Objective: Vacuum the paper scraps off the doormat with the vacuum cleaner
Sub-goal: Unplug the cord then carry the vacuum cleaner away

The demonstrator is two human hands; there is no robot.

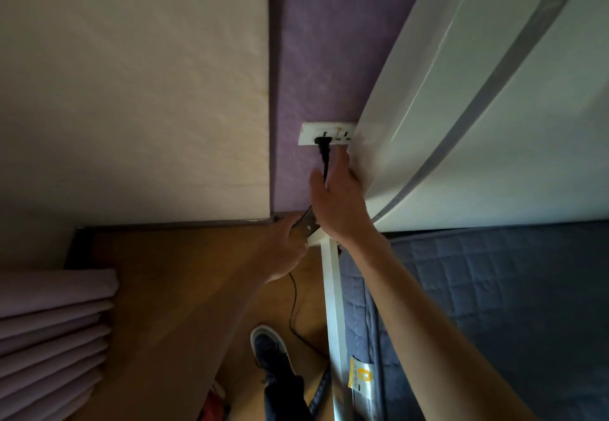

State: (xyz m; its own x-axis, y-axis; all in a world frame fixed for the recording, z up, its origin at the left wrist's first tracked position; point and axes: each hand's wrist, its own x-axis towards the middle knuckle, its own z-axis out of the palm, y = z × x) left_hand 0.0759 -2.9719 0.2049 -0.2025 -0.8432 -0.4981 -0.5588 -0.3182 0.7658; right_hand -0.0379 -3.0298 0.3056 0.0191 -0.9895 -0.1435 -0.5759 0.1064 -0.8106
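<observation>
Sitting in the left outlet of a white socket (309,133) on the purple wall (316,41), the black plug (322,141) hangs its cord (292,302) straight down the wall. The right hand (339,203) is raised just below the socket; its grip is open, with the fingers straight, the thumb spread to the left and the cord passing down through the gap between them and behind the palm. The fingertips lie just beside the socket's lower edge, against a white panel (461,91) with a grey stripe that leans across the right.

Lower and to the left, the left hand (283,249) is blurred, its grip closed round the cord near the foot of the wall. From under that hand the cord drops to the wooden floor (181,272) and curves past a dark shoe (270,348) with a pale sole.

A white post (333,305) stands upright beside the cord, and a blue quilted bed (494,288) lies right of it, with a yellow label (361,376) at its near edge. Folded lilac fabric (52,315) is stacked at the left
</observation>
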